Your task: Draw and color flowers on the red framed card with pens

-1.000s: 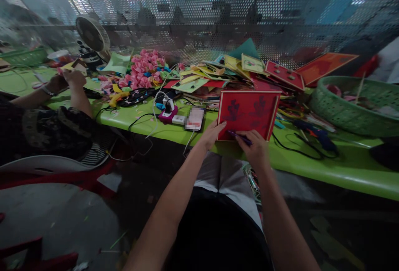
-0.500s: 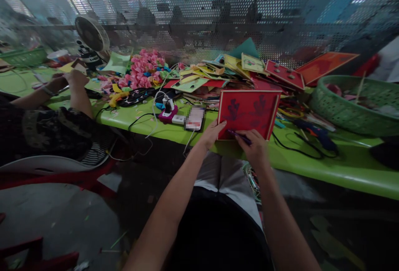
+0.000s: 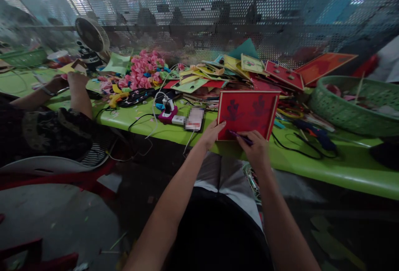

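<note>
A red framed board [image 3: 246,115] with a pale border stands tilted at the table's front edge, dark drawn shapes on its face. My left hand [image 3: 214,133] grips its lower left side, the thumb lying over the border. In my right hand [image 3: 256,144] is a purple pen [image 3: 245,139], pinched between the fingers, its tip at the lower left part of the red face. A phone [image 3: 195,119] with a cable lies just left of the board. Behind the board is a heap of coloured cards [image 3: 202,75].
A green basket [image 3: 352,117] and a blue glue gun [image 3: 319,134] are at the right. Left of the phone sits a purple plug adapter [image 3: 167,114] with cables. Pink flowers [image 3: 146,69] are piled behind it. At far left, another person's hands [image 3: 76,82] work near a fan [image 3: 90,34].
My right hand and the pen have shifted very slightly on the board. My left hand and the board stay in place. The other person's hands have moved a little.
</note>
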Demonstrator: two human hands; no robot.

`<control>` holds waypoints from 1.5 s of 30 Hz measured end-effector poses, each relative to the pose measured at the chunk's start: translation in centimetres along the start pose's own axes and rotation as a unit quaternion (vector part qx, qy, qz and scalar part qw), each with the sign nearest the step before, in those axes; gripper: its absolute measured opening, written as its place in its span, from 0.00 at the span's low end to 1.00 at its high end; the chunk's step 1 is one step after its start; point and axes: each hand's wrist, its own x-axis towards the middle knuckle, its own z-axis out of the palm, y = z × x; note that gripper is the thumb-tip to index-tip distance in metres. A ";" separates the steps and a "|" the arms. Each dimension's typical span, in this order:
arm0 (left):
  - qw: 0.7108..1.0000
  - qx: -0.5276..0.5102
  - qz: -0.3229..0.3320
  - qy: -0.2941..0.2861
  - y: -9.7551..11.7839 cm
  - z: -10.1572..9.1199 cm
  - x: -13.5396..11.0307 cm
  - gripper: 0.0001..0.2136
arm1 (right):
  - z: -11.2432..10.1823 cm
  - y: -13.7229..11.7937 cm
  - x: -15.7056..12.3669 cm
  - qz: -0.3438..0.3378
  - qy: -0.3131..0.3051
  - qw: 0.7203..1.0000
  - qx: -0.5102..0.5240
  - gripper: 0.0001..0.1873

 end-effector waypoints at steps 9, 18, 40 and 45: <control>1.000 0.000 0.001 -0.007 0.2 0.0 -0.1 0.20 | 0.1 0.3 -0.1 -0.004 -0.005 1.000 0.000 0.09; 1.000 -0.006 0.010 0.000 0.3 0.2 -0.2 0.19 | 0.2 0.9 -0.3 -0.022 -0.023 1.000 -0.002 0.06; 1.000 -0.002 0.000 0.012 0.7 0.5 -0.4 0.21 | 0.4 0.9 -0.6 -0.007 -0.037 0.999 -0.028 0.09; 1.000 -0.010 -0.001 0.012 0.7 0.5 -0.4 0.21 | 0.3 0.8 -0.6 -0.001 -0.037 0.999 -0.033 0.08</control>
